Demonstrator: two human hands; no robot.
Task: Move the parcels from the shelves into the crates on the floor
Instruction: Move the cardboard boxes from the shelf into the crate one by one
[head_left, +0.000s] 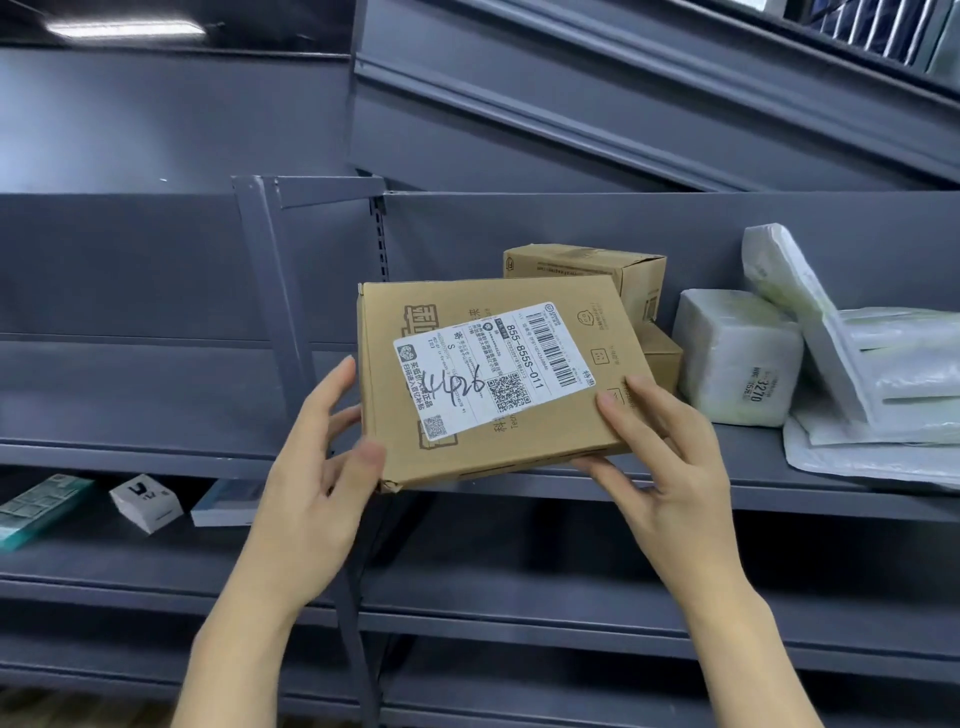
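Note:
A flat brown cardboard parcel (467, 312) with a white shipping label marked 4426 is held tilted in front of the grey shelf (156, 452). My left hand (322, 478) grips its lower left corner, thumb on top. My right hand (670, 467) holds its lower right edge, fingers on the top face. Behind it on the same shelf stand a smaller brown box (587, 265), a white wrapped block (737, 353) and white plastic mailers (883, 374). No crate is in view.
A lower shelf at the left holds a teal box (36, 509), a small white box (145, 501) and a flat blue-grey packet (226, 501). A grey upright post (280, 291) divides the shelf bays. More shelf boards run below.

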